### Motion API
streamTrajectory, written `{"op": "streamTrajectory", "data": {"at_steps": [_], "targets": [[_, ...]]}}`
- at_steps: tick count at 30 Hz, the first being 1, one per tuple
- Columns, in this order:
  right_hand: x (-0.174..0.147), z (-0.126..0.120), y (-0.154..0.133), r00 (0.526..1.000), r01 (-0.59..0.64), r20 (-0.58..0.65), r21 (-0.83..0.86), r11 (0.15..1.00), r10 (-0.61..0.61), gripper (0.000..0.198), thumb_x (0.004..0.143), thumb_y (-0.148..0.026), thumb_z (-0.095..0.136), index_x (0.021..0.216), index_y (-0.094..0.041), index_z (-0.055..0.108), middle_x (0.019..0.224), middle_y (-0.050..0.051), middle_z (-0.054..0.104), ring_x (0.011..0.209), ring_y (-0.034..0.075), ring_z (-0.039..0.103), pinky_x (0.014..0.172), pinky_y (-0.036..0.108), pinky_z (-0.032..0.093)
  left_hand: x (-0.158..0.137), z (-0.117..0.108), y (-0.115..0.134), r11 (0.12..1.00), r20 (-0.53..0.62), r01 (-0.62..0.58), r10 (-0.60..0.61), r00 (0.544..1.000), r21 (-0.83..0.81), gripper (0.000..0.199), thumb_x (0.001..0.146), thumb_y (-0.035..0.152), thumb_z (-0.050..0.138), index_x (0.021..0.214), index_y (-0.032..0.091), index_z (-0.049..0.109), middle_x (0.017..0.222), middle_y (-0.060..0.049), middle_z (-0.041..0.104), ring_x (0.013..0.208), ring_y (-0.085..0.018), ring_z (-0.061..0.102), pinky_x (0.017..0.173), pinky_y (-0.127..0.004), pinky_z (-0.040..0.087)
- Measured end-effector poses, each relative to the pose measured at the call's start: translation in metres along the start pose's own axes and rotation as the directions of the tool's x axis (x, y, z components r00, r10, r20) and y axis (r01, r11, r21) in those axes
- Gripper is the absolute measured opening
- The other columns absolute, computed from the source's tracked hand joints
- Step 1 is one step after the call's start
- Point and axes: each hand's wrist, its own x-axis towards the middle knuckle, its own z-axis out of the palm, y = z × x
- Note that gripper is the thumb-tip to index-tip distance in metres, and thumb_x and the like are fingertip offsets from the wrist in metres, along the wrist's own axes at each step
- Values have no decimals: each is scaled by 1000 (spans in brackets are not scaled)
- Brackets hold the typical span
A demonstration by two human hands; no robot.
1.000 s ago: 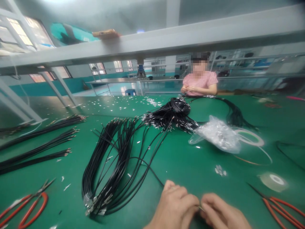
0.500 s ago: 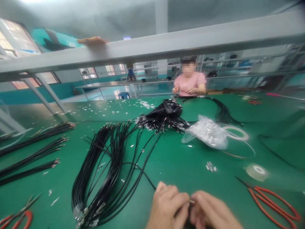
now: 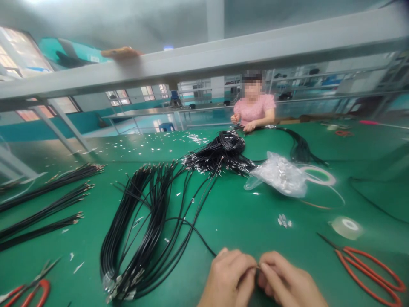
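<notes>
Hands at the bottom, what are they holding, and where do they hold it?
The left hand and right hand pinch the near end of one black wire between their fingers. Any small part on that end is too small to tell.

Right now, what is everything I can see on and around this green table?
table: one, green, fills the view.
looped cable bundle: one, black, left of centre.
cable pile: one, black with metal tips, centre back.
straight cable bundles: three, black, far left.
plastic bag: one, clear, holds small metal parts, right of centre.
tape rolls: two, pale, on the right.
loose metal parts: small cluster, silver, near the bag.
scissors: two pairs, red-handled, one at each lower corner.
co-worker: one, pink top, far side.
left hand: bottom centre, pinching a black wire.
right hand: beside it, fingertips meeting the left's.
</notes>
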Motion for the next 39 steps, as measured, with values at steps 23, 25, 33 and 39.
{"op": "streamTrajectory", "data": {"at_steps": [23, 25, 33, 39], "targets": [[3, -1, 0, 793, 511, -51, -486, 709, -607, 25, 99, -20, 37, 84, -23, 57, 67, 0, 62, 59, 13, 59, 58, 20, 46, -4, 13, -2, 948, -24, 250, -259, 965, -198, 14, 82, 16, 49, 79, 22, 61, 66, 3, 60, 62, -13, 55, 64, -25, 36], [2, -2, -3, 851, 426, -108, -434, 794, -515, 24, 98, -24, 40, 83, -24, 58, 67, -1, 62, 59, 13, 59, 59, 21, 45, -3, 13, -2, 934, -35, 264, -280, 959, -241, 14, 82, 17, 49, 77, 21, 61, 65, 2, 59, 61, -13, 54, 61, -23, 37], [6, 9, 1, 962, -266, 155, 364, 893, 224, 62, 77, -81, 41, 71, -19, 49, 51, -1, 59, 40, 8, 48, 39, 19, 32, -2, 4, 1, 959, 50, 247, -242, 969, -138, 15, 84, 13, 51, 82, 22, 63, 68, 2, 63, 63, -13, 55, 68, -26, 38], [11, 9, -1, 941, -334, 225, 476, 814, 255, 63, 69, -81, 55, 72, -19, 45, 49, -4, 57, 38, 3, 41, 37, 15, 24, -2, 3, 2, 973, 73, 225, -221, 973, -54, 14, 85, 13, 51, 81, 21, 62, 74, 1, 66, 65, -14, 57, 70, -29, 37]]}}
